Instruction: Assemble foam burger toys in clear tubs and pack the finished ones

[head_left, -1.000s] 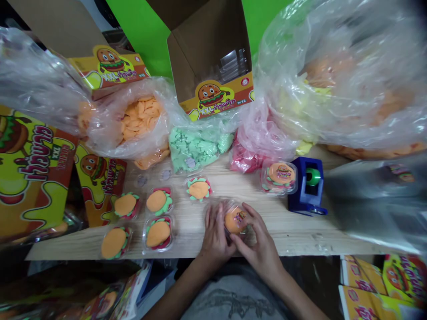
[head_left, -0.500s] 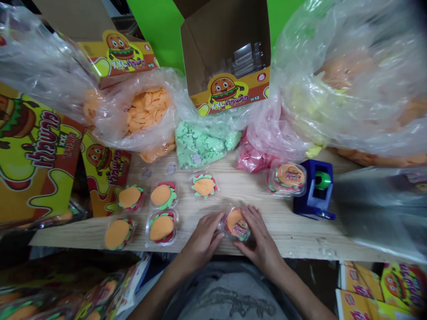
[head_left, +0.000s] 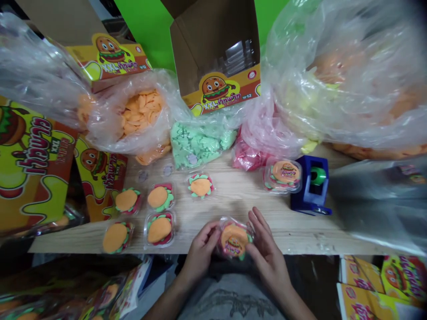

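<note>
A blue tape dispenser (head_left: 300, 195) stands on the tabletop (head_left: 300, 233), just left of what seems clear plastic wrapping (head_left: 376, 200). An open printed box (head_left: 213, 49) stands before a green panel (head_left: 145, 29); printed cartons (head_left: 358, 302) sit lower right.

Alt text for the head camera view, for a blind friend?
A person's left hand holds a clear box with a burger-shaped item, right hand at its other side, near the front edge of a wooden table. Five similar burgers sit to the left; bags of orange, green and pink pieces lie behind, a blue tape dispenser to the right.
</note>
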Available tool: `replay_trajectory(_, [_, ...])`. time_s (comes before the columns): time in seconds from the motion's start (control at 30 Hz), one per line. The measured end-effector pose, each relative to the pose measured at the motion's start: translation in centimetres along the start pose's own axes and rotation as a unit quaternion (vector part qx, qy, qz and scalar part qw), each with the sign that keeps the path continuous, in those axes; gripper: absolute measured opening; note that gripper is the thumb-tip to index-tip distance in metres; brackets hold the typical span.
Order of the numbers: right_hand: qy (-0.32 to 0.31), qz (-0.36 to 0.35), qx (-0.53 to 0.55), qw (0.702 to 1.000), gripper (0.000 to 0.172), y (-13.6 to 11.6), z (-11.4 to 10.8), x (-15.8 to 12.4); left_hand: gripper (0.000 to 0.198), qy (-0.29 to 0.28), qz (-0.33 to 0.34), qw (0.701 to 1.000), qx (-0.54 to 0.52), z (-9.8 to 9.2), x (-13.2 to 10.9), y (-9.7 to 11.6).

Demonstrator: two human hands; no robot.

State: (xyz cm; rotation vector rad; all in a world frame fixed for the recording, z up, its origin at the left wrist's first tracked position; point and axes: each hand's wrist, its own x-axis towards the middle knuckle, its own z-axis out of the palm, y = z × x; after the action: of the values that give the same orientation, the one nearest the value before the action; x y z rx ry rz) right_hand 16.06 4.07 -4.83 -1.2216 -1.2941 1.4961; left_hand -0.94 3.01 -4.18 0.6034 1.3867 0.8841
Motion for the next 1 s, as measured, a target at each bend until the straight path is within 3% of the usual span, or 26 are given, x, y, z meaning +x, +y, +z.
replay_trajectory(0.1, [0.063, 0.11, 0.113, 0.986, 0.03, 0.6, 0.7, -1.1, 0.034, 0.015, -0.023, 0.999, -0.046, -0.3, -1.7, -1.8])
replay_trajectory(0.27, [-0.024, 0.223, 0.183, 0.957, 0.025, 0.9, 0.0, -2.5, 0.032, -0.022, -0.036, 0.999, 0.001, -1.4, -3.4, -2.1])
replay_trajectory(0.37, [-0.069, 0.215, 0.166, 0.96, 0.021, 0.0, -0.6, -2.7, 0.032, -0.073, -0.022, 0.994, 0.077, -2.1, -4.1, -0.8])
replay_trajectory(0.5, [-0.101, 0.186, 0.137, 0.968, 0.016, -1.0, -0.7, -2.5, 0.029, -0.126, 0.045, 0.978, 0.159, -2.6, -4.9, 0.3])
replay_trajectory(0.63, [-0.12, 0.146, 0.124, 0.974, 0.014, -1.1, -0.5, -2.5, 0.025, -0.161, 0.091, 0.96, 0.21, -3.1, -5.5, -0.1])
replay_trajectory(0.77, [-0.136, 0.125, 0.116, 0.976, 0.014, -1.2, -0.4, -2.6, 0.022, -0.159, 0.144, 0.948, 0.233, -3.6, -5.9, -0.9])
replay_trajectory(0.87, [-0.121, 0.113, 0.087, 0.982, 0.016, -1.3, -0.3, -2.6, 0.018, -0.147, 0.151, 0.948, 0.237, -3.8, -5.9, -0.6])
replay_trajectory(1.0, [-0.052, 0.09, 0.016, 0.994, 0.023, -1.3, 0.0, -2.8, 0.018, -0.142, 0.122, 0.95, 0.251, -3.5, -5.6, 0.6])
